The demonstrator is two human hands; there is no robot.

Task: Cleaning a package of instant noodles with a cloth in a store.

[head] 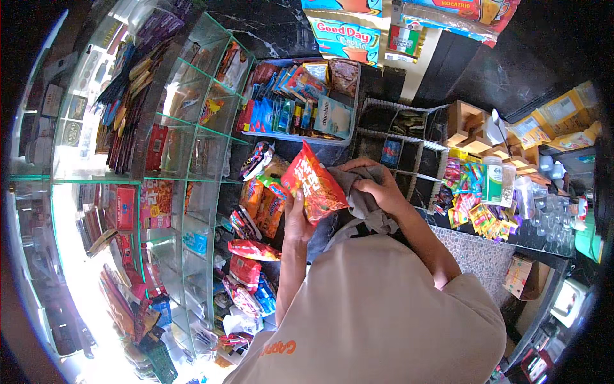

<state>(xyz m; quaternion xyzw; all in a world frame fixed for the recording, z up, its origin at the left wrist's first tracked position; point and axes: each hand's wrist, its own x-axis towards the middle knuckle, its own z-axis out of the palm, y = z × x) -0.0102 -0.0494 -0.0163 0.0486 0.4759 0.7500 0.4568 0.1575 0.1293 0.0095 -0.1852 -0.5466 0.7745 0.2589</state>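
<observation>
My left hand [298, 218] grips a red instant-noodle packet [314, 185] by its lower left side, its printed front turned up. My right hand [376, 187] is closed around a grey cloth [362, 199], which lies against the packet's right edge. Beyond the packet stands a plastic tub [352, 141] filled with sachets and small bottles. Just left of my left hand, orange snack packets [268, 211] lie on the dark counter.
Glass shelving [196, 127] with packets stands along the left. A wire-edged divided rack [407, 137] is beyond my right hand. Sachets [484, 218], a lidded plastic jar [494, 182] and a wooden holder [465, 125] stand at right. More snack packets [245, 271] lie beside my left forearm.
</observation>
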